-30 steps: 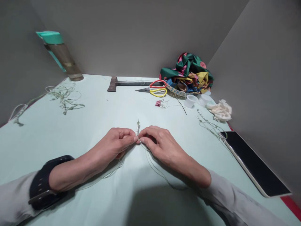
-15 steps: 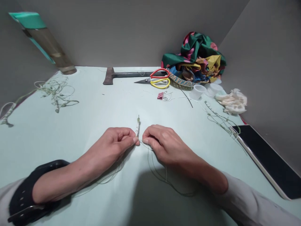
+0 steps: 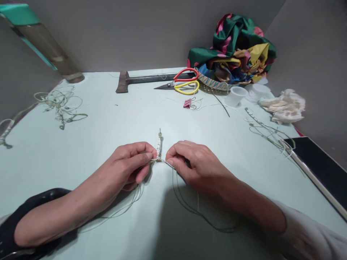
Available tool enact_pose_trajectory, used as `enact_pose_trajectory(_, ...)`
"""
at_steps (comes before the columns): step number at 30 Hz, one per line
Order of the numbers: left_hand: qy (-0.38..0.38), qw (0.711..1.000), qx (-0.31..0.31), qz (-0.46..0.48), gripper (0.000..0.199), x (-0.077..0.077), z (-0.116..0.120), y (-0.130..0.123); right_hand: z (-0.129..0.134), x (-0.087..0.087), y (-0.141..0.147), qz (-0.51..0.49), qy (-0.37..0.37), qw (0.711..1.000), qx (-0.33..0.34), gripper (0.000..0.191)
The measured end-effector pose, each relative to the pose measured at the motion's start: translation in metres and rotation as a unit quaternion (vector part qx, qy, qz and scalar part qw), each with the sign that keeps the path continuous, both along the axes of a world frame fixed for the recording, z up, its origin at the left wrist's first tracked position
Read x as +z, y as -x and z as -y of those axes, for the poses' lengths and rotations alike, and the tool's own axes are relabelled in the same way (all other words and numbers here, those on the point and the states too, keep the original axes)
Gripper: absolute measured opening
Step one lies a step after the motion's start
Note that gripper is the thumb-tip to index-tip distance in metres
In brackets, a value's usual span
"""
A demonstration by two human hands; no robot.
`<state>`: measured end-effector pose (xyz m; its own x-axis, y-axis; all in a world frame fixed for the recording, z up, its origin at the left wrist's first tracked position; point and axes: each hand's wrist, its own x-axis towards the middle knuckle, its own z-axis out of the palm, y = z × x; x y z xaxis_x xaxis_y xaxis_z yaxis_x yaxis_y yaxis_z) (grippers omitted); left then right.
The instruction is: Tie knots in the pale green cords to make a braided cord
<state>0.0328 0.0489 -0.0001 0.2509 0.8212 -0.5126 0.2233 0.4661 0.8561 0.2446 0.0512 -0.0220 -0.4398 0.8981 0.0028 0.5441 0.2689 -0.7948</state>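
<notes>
A short braided cord piece [image 3: 159, 146], white and green with a small knot at its top, lies upright in the picture between my hands. Thin green and white strands spread from its lower end to both sides. My left hand [image 3: 135, 162] pinches the strands just left of the braid between thumb and forefinger. On the right, my right hand [image 3: 189, 160] is closed on strands in a like pinch. Loose strand ends [image 3: 187, 206] hang in loops below both hands onto the pale tabletop [image 3: 108, 126].
At the back lie a hammer-like tool [image 3: 123, 82], scissors [image 3: 187, 81] and a pink clip [image 3: 189, 103]. Colourful cloth [image 3: 235, 47], plastic cups [image 3: 236, 96], crumpled tissue [image 3: 286, 105] and a phone [image 3: 320, 169] are right. Tangled cords [image 3: 61, 104] and a bottle [image 3: 51, 50] stay left.
My left hand has moved slightly left, off the braid's lower end, which now shows with the strands drawn out sideways. The camera view has shifted a little closer.
</notes>
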Motion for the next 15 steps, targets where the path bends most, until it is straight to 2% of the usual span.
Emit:
enact_pose_trajectory(11, -0.007, 0.999, -0.02, -0.038, 0.047, -0.0023, -0.0026, 0.0001, -0.0009, -0.0016, 0.0031, -0.013, 0.007, 1.0, -0.016, 0.019)
enact_pose_trajectory(15, -0.024, 0.998, -0.021, -0.051, 0.05, -0.0018, -0.0019, -0.0026, -0.0022, 0.0017, 0.0033, -0.022, 0.011, 0.999, -0.033, 0.014)
